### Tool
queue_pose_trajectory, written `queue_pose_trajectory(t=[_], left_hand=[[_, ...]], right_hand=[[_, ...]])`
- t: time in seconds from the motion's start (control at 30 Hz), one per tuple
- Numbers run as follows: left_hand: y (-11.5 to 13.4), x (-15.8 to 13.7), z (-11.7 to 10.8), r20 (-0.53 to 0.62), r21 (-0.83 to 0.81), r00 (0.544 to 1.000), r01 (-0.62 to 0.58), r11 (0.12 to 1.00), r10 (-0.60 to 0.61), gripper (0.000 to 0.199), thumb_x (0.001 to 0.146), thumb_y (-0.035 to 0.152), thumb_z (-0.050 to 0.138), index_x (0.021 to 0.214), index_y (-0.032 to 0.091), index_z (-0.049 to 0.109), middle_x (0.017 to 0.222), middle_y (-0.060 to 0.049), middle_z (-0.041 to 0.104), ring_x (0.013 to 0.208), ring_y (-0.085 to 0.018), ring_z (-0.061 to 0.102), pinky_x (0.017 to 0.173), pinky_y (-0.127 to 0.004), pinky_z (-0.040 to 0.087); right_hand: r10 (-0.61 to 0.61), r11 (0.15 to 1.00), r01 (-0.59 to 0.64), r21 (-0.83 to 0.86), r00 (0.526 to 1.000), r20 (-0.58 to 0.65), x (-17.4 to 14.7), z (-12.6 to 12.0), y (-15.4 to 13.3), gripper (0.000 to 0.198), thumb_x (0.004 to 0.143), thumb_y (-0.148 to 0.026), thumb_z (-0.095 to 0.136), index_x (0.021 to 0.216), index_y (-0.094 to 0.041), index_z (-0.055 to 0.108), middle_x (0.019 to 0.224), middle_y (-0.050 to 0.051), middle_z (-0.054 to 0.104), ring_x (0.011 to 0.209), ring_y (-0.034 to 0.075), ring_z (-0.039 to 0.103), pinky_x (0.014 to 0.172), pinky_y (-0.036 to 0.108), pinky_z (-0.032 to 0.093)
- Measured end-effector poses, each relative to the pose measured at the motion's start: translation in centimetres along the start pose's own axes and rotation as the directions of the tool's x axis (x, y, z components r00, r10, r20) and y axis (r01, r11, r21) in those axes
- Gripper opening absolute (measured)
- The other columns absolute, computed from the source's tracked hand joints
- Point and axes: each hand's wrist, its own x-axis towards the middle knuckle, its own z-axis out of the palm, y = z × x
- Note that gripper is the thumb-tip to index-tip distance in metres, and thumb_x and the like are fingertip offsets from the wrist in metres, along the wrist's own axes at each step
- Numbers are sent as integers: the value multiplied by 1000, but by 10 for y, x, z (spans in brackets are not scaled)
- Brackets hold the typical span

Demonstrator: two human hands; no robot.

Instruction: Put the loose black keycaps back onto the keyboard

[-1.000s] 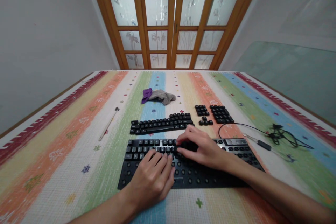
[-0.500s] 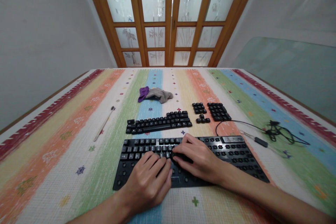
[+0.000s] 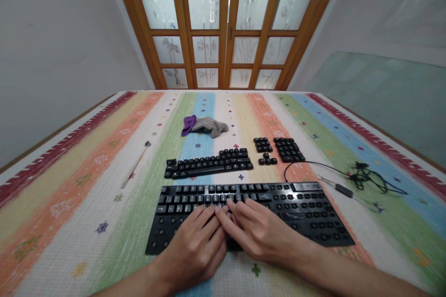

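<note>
A black keyboard [image 3: 291,216] lies in front of me. Keycaps fill its upper rows, while the lower left and right side show bare switches. My left hand [image 3: 197,241] rests over the middle of the board with curled fingers drawn together. From the other side, my right hand [image 3: 258,229] meets it, thumb and fingers closed at the left fingertips. Whatever sits between the fingertips is hidden. Behind the board lie loose keycaps [image 3: 209,165] in rows, a number-pad block of keycaps [image 3: 288,150] and a smaller keycap group [image 3: 262,145].
A grey and purple cloth [image 3: 211,126] lies farther back. On the left is a thin brush [image 3: 135,164]. To the right are the coiled black cable [image 3: 364,178] and a tool with a black handle [image 3: 344,190]. A striped cloth [image 3: 80,222] covers the table.
My right hand has shifted down and left, so its fingers now meet the left hand's fingertips. More upper-row keycaps show to the right. The left hand stays nearly in place.
</note>
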Motion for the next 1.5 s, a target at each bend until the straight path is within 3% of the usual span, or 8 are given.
queue_pose_trajectory(t=[0.17, 0.37, 0.63, 0.97, 1.07, 1.2, 1.33, 1.5], left_hand=[[1, -2, 1, 35, 65, 999, -31, 997, 29, 30, 96, 14, 41, 102, 8, 70, 103, -15, 71, 94, -27, 64, 82, -43, 56], [1, -4, 2, 62, 92, 996, -61, 994, 56, 32, 99, 15, 39, 104, 8, 69, 105, -15, 71, 95, -26, 63, 82, -41, 54], [2, -7, 5, 90, 116, 993, -86, 990, 75, 30, 97, 16, 42, 108, 9, 68, 109, -16, 70, 98, -27, 63, 83, -42, 53], [-1, -5, 8, 66, 107, 997, -54, 993, 47, 32, 99, 16, 38, 99, 10, 69, 102, -13, 71, 94, -26, 63, 82, -41, 53], [-1, -4, 8, 74, 85, 997, -30, 996, 24, 28, 97, 17, 41, 101, 8, 68, 99, -14, 71, 93, -26, 64, 83, -42, 55], [-2, -1, 6, 67, 42, 998, -12, 999, 9, 29, 95, 16, 47, 116, 6, 65, 113, -15, 70, 106, -25, 64, 91, -41, 56], [-1, 2, 1, 82, 85, 996, 14, 996, -21, 37, 97, 22, 47, 127, 3, 60, 132, -17, 63, 128, -29, 56, 102, -45, 53], [-1, -2, 2, 171, 138, 984, 28, 990, -52, 47, 100, 35, 46, 135, 4, 54, 139, -17, 58, 134, -29, 51, 107, -44, 49]], right_hand=[[-9, 998, 16, -64, 994, 109, -2, -6, -7, 40, 96, -9, 36, 130, 3, 52, 106, 27, 71, 82, 25, 69, 62, 35, 52], [-58, 991, 74, -113, 989, 139, -1, -5, -6, 39, 93, -7, 42, 128, 4, 54, 105, 28, 72, 83, 28, 72, 54, 34, 50], [-24, 985, 52, -163, 986, 166, 2, -6, -13, 43, 94, -7, 40, 133, 7, 50, 106, 28, 72, 84, 27, 71, 58, 34, 51], [18, 999, -9, -51, 984, 179, -3, 2, -14, 49, 90, -10, 41, 134, 10, 47, 109, 31, 69, 81, 27, 68, 59, 37, 49], [46, 991, -68, 115, 983, 180, -1, -2, -1, 45, 87, -13, 44, 128, 2, 55, 104, 23, 72, 73, 23, 65, 57, 35, 46], [190, 933, -208, 294, 978, 92, 3, -5, 34, 26, 90, -14, 44, 96, -13, 69, 66, 6, 66, 62, 18, 55, 56, 31, 40], [395, 840, -366, 400, 919, 10, 10, 6, 74, 23, 91, -14, 47, 94, -14, 70, 82, 8, 71, 79, 19, 60, 70, 31, 46], [462, 783, -468, 409, 879, 121, 29, 30, 106, 19, 87, -13, 53, 91, -16, 71, 88, 7, 73, 89, 22, 59, 83, 36, 46]])
